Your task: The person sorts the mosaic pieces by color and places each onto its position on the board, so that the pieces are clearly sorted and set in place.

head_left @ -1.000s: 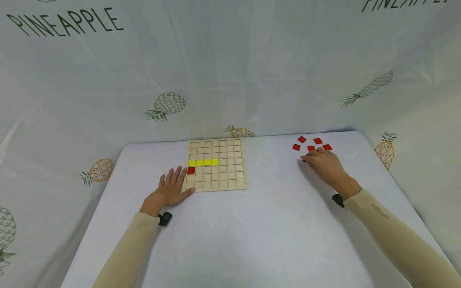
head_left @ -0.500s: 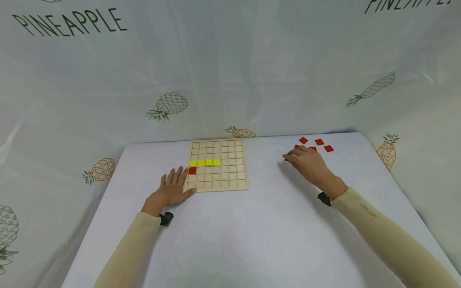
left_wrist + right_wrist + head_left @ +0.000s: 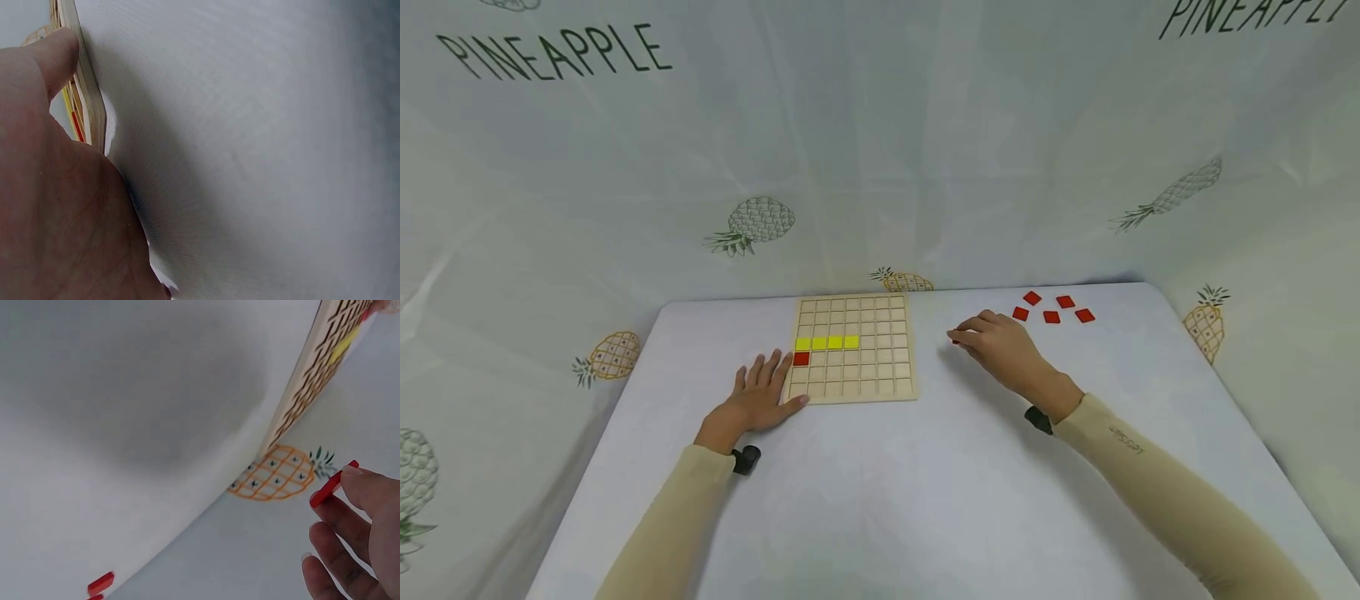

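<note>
A pale wooden grid board [image 3: 880, 371] lies on the white table. Several yellow square tiles [image 3: 827, 342] fill part of one row, and one red tile [image 3: 801, 359] sits in the cell below the leftmost. My left hand [image 3: 756, 400] rests flat with spread fingers at the board's lower left corner, its thumb [image 3: 59, 56] on the near edge. To the right of the board, my right hand [image 3: 1000, 346] is above the table. Between its thumb and index finger it pinches a red square tile [image 3: 334, 484], seen nearly edge-on in the right wrist view.
Several loose red tiles [image 3: 1052, 317] lie at the back right of the table [image 3: 865, 500]. A hanging cloth [image 3: 865, 150] printed with pineapples rises behind and beside the table.
My right hand has moved left from the loose red tiles toward the board, carrying a red tile. The left hand has stayed in place on the board's corner.
</note>
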A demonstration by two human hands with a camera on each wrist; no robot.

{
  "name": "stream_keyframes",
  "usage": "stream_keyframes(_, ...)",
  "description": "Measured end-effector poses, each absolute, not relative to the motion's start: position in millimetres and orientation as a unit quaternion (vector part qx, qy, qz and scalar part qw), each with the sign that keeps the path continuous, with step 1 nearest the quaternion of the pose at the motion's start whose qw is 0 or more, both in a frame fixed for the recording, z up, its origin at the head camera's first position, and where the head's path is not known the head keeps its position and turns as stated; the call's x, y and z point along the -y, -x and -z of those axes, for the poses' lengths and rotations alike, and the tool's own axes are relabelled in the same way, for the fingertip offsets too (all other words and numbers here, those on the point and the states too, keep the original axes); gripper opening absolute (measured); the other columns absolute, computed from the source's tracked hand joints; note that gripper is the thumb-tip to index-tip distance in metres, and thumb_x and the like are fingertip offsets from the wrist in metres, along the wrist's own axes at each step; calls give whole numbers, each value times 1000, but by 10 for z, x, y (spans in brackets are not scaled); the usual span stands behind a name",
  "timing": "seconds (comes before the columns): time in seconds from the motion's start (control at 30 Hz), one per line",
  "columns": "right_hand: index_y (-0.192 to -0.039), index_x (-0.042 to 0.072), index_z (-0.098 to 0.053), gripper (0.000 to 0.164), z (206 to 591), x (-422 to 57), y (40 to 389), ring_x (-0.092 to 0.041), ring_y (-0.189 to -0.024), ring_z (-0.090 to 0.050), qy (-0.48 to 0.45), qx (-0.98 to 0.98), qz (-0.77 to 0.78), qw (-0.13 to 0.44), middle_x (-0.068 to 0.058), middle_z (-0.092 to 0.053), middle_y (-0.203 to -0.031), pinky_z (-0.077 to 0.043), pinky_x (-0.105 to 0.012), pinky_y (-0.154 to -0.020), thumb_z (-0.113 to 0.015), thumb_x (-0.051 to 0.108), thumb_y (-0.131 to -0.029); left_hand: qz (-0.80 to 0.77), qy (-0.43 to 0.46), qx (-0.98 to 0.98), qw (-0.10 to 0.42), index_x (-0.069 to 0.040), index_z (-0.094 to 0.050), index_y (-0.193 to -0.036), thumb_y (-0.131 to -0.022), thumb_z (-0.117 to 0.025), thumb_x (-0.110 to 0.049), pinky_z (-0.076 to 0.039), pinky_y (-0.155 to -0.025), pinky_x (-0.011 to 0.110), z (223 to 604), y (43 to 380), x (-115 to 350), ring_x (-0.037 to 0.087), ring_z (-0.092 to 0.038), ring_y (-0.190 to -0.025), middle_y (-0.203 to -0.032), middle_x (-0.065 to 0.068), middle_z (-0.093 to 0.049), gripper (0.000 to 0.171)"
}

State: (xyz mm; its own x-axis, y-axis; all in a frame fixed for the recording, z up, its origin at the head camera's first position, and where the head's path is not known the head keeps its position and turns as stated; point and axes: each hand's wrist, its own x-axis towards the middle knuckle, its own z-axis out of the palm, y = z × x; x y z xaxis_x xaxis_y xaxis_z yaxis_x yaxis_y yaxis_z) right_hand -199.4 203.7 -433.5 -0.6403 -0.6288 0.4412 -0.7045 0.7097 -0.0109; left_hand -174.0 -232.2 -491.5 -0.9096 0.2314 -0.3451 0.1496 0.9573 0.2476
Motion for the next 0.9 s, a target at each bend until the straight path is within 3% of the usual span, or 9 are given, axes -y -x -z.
stream_keyframes(0.9, -112, 13, -84, 21, 4446, -785, 2116, -21, -100, -71, -430, 867, -116, 222, -1, -79, -106, -60, -33, -87, -85, 12, -91, -96, -95, -972, 190, -4, -3, -170, -105, -49, -60, 4, -125, 69, 4897, 1730, 2320, 50, 5, -161, -176, 24, 2, 97)
